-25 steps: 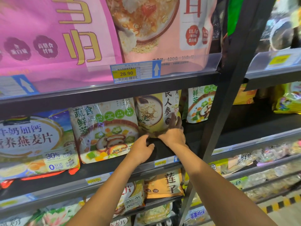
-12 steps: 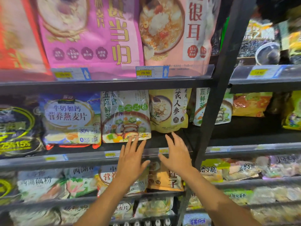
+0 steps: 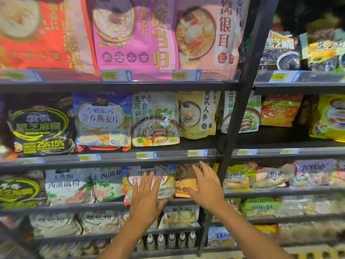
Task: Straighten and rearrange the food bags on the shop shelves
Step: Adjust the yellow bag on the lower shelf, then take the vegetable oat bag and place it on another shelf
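Bags (image 3: 169, 184) — left hand (image 3: 147, 199), right hand (image 3: 205, 189) outspread

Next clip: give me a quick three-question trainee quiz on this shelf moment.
1. True or false: the left hand grips a bag.
2. The right hand reaches in front of which bag? A orange bag; B black sesame bag; C pink bag.
3. Fill in: the yellow ginseng bag stands on the shelf ___ both hands.
Key: 1 false, its fingers are spread open; 2 A; 3 above.
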A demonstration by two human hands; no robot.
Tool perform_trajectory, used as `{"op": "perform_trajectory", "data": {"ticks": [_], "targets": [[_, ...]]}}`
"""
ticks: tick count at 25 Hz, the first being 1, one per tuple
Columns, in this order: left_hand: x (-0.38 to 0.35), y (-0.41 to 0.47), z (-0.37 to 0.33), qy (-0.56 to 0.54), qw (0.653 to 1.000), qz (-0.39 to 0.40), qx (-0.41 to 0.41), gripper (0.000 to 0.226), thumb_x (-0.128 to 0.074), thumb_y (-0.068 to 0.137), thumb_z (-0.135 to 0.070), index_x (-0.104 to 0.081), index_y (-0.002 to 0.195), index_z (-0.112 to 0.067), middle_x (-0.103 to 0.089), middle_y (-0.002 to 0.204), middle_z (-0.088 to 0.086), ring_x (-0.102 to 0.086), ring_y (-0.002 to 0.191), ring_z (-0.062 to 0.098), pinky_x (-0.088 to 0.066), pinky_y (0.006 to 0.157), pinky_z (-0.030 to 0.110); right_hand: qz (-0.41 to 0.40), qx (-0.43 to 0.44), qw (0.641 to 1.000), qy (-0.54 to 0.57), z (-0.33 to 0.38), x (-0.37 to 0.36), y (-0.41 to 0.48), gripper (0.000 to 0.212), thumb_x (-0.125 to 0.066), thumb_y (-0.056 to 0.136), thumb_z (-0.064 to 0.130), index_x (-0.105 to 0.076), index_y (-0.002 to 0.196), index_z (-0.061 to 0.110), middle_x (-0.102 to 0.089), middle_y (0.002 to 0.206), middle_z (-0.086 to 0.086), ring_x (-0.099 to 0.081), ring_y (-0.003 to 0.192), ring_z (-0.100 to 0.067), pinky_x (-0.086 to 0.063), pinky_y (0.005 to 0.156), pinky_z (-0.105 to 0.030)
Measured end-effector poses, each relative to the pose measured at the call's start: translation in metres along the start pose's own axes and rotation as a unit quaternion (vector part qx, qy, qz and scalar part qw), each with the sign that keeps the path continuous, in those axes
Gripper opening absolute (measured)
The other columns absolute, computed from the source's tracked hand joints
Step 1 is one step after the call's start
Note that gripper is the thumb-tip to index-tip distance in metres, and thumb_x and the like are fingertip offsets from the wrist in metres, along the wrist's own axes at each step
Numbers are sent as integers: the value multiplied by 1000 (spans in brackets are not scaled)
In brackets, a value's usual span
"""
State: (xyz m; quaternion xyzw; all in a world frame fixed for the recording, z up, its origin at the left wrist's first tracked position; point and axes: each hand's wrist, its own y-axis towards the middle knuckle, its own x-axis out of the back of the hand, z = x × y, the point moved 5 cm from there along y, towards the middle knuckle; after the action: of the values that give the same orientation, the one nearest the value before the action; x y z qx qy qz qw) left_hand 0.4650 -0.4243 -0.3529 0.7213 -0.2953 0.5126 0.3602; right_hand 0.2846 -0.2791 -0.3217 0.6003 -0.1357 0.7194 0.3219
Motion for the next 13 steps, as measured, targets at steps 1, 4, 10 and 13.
{"op": "perform_trajectory", "data": {"ticks": [1, 4, 10, 13], "targets": [[1, -14, 1, -6, 1000, 0, -1, 84, -59, 96, -61, -18, 164, -34, -7, 174, 0, 2, 161, 27, -4, 128, 52, 3, 1, 1000, -6, 3, -2, -14, 86, -59, 91, 60, -28, 163, 24, -16, 172, -7, -16, 158, -32, -20, 128, -49], [4, -51, -6, -16, 1000, -9, -11, 84, -63, 94, -59, -23, 164, -33, -10, 174, 2, 0, 161, 28, -11, 127, 56, 8, -8, 1000, -10, 9, -1, -58, 85, -58, 92, 58, -26, 163, 26, -14, 173, -7, -13, 159, -32, -18, 127, -50], [3, -86, -52, -9, 998, 24, -52, 83, -48, 100, -62, -3, 165, -36, 5, 175, 2, 12, 160, 28, -2, 129, 51, -3, -47, 998, -35, -12, 23, -129, 86, -58, 91, 59, -24, 163, 27, -13, 173, -6, -12, 159, -30, -18, 129, -50], [4, -82, -90, -38, 995, 25, -86, 83, -49, 100, -63, -4, 165, -37, 10, 174, -1, 14, 160, 26, 1, 128, 50, -29, -70, 996, -38, -42, 46, -149, 83, -60, 90, 57, -29, 161, 28, -15, 172, -5, -14, 159, -31, -19, 128, -51]]}}
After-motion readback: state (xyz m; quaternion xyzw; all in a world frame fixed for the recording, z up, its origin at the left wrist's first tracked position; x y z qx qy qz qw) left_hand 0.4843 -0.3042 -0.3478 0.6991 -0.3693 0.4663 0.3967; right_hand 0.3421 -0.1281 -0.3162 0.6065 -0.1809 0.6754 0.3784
